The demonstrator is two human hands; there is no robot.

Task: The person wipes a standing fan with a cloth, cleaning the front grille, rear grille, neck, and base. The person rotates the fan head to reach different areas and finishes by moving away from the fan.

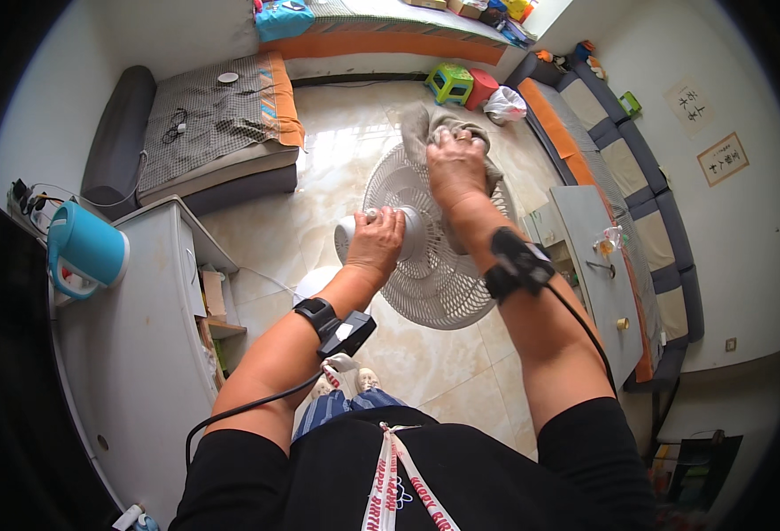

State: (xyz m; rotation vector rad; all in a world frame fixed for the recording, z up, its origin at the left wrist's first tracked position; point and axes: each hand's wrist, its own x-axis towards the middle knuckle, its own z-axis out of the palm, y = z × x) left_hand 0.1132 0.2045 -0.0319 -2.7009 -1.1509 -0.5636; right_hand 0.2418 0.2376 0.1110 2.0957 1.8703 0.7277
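A white standing fan (439,290) with a round wire guard stands in front of me, seen from above and behind. My left hand (378,241) is closed over the fan's motor housing (344,237) at the back of the guard. At the guard's upper rim, my right hand (457,166) grips a grey-brown cloth (418,133) and presses it on the wires. Part of the cloth drapes over the far side and down the right edge of the guard. My right hand and forearm hide some of the guard.
To the left, a blue electric kettle (84,246) stands on a grey cabinet (142,327). A grey table (598,274) is at the right, before a long sofa (673,257). Farther off are a daybed (222,115), a green stool (449,83) and a red stool (481,87). A cable (262,276) runs near the fan.
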